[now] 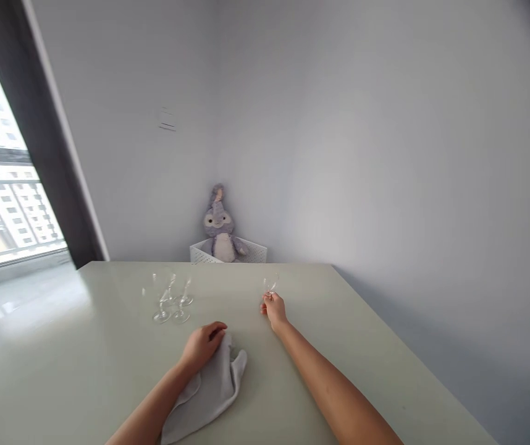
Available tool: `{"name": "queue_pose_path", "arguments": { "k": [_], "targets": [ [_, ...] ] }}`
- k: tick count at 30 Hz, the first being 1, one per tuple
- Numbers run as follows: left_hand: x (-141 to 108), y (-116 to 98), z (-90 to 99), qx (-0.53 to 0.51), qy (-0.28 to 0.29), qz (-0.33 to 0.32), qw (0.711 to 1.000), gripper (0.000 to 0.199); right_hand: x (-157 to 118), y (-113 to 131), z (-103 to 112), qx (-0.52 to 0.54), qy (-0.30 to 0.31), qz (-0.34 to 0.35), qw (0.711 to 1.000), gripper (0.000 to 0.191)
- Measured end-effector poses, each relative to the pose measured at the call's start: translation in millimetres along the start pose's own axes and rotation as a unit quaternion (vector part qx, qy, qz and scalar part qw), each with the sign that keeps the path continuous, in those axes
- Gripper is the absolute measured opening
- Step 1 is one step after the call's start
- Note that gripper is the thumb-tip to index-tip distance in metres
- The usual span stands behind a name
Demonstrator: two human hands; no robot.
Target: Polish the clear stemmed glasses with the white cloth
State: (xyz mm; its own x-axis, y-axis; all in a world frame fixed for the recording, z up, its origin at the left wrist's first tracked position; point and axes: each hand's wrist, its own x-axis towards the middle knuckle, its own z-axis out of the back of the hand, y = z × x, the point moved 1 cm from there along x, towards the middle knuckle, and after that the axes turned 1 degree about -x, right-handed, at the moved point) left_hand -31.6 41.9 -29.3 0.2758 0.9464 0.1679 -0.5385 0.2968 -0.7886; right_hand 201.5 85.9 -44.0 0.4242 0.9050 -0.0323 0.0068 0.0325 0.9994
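My left hand is closed on the upper end of a grey cloth, whose loose part drapes on the table toward me. Farther off and to the right, my right hand pinches a clear stemmed glass by its stem. The bowl points up above my fingers; they partly hide the stem and foot. Several more clear stemmed glasses stand upright in a cluster on the left of the table, beyond my left hand.
Both arms reach over a pale green table. Behind its far edge, a grey plush toy sits in a white perforated basket. Grey walls meet at the corner, the right one running along the table's side. A window is at left.
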Motion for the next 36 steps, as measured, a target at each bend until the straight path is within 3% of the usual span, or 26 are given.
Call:
{"name": "queue_pose_path", "arguments": {
  "k": [7,11,14,21,24,27,36],
  "targets": [
    [-20.6,-23.4,-7.4,-0.022,0.103,-0.076,0.992,0.022,-40.4,1.9,-83.8,-0.065,0.206,0.020,0.976,0.023],
    [-26.3,-25.6,-13.7,-0.002,0.156,-0.139,0.978,0.025,-59.6,10.3,-120.9,-0.083,0.345,0.011,0.935,0.022],
    [-27.2,-25.3,-17.0,-0.011,0.164,-0.159,0.973,0.026,-70.5,16.3,-143.4,-0.097,0.426,0.003,0.900,0.021],
    [-23.5,-18.0,-20.0,-0.056,0.159,-0.179,0.969,0.024,-78.1,25.3,-172.7,-0.120,0.496,-0.009,0.860,0.023],
    [-19.4,-13.0,-21.9,-0.044,0.164,-0.180,0.969,0.024,-76.6,28.3,-164.7,-0.122,0.483,0.001,0.867,0.024],
    [-15.8,-10.4,-22.7,-0.020,0.172,-0.151,0.973,0.023,-74.9,30.2,-141.4,-0.118,0.438,0.015,0.891,0.021],
    [-16.4,-21.9,-13.0,-0.002,0.190,-0.083,0.978,0.026,-83.7,41.9,-24.3,-0.067,0.306,0.013,0.950,0.016]
  ]
}}
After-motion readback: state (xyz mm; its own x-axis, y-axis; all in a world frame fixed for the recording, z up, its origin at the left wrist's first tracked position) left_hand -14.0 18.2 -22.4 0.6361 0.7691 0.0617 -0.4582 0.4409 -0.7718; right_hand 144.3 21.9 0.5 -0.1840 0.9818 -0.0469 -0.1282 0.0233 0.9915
